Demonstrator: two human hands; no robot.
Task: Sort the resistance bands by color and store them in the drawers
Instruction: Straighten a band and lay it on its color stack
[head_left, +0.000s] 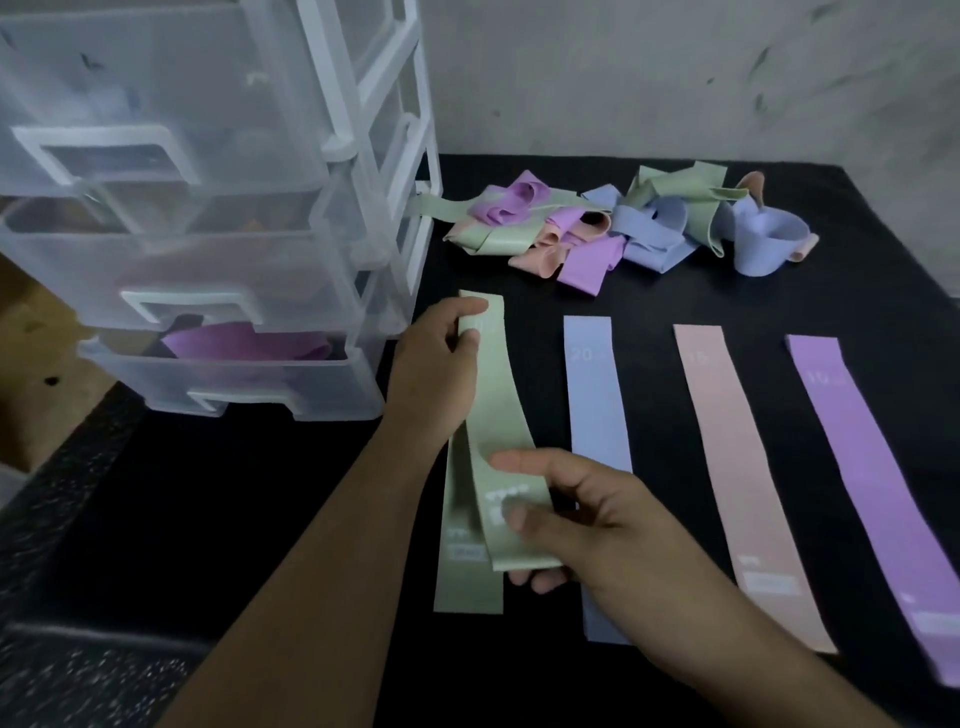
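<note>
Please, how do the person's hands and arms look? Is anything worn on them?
Both are bare. The left hand and the right hand wear no gloves, and no ring, watch or bracelet is visible. The forearms are uncovered up to the picture's edge; no sleeve shows.

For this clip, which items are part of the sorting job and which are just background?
Job: green band, held by left hand and right hand; second green band under it; blue band; pink band; purple band; tangled pile; drawer unit.
Just there: table; wall.
</note>
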